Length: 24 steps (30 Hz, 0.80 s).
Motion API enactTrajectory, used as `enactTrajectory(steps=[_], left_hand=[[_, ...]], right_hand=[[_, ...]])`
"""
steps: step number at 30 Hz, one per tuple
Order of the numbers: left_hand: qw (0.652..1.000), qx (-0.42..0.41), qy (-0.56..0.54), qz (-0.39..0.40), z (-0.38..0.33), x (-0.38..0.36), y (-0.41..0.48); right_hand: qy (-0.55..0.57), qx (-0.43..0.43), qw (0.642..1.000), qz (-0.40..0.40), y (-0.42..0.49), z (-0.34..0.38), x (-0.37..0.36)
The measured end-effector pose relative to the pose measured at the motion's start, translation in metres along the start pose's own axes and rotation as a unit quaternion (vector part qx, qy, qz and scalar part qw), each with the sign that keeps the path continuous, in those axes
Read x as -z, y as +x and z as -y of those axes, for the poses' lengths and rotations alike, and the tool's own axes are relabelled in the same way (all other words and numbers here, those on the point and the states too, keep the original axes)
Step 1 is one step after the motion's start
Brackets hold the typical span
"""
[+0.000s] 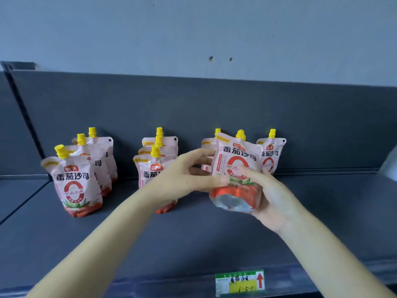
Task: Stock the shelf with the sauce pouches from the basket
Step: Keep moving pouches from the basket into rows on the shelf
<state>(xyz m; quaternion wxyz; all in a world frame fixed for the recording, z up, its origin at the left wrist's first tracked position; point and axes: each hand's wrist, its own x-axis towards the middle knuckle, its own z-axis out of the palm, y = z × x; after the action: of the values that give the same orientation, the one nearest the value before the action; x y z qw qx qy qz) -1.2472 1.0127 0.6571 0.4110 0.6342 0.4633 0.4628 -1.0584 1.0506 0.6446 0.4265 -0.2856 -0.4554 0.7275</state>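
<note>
A pink sauce pouch with a yellow cap is held tilted above the dark grey shelf, its clear bottom facing me. My right hand grips its lower right side and base. My left hand holds its left edge with thumb and fingers. Upright pouches stand in rows on the shelf: a left row, a middle row, another pouch behind the held one and one at the far right. The basket is out of view.
A green and yellow price tag with a red arrow sits on the shelf's front edge. The shelf's dark back panel rises behind the pouches, with a grey wall above. Bare shelf surface lies to the right of the pouches.
</note>
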Motion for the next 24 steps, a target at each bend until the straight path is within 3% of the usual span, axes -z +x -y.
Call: enactTrajectory(steps=[2,5,10,12,15,24], left_hand=[[1.0,0.003,0.02,0.017,0.004,-0.003,-0.008],[0.999,0.001,0.017,-0.027,0.017,-0.019,-0.017],[0.982,0.088,-0.161,-0.049,0.033,-0.035,-0.026],[0.974,0.118,-0.185,-0.047,0.041,-0.037,-0.029],[0.973,0.153,-0.17,-0.04,0.055,-0.041,-0.034],[0.983,0.16,-0.073,-0.047,0.079,-0.047,-0.033]], right_hand=[[0.011,-0.022,1.0,0.006,-0.003,0.005,0.001],[-0.007,-0.037,0.999,-0.004,-0.005,0.006,0.004],[-0.094,-0.066,0.993,0.006,-0.015,-0.004,0.013],[-0.141,-0.071,0.987,-0.012,-0.019,-0.018,0.02],[-0.235,-0.052,0.97,-0.045,-0.025,-0.041,0.024],[-0.233,-0.021,0.967,-0.102,-0.031,-0.07,0.038]])
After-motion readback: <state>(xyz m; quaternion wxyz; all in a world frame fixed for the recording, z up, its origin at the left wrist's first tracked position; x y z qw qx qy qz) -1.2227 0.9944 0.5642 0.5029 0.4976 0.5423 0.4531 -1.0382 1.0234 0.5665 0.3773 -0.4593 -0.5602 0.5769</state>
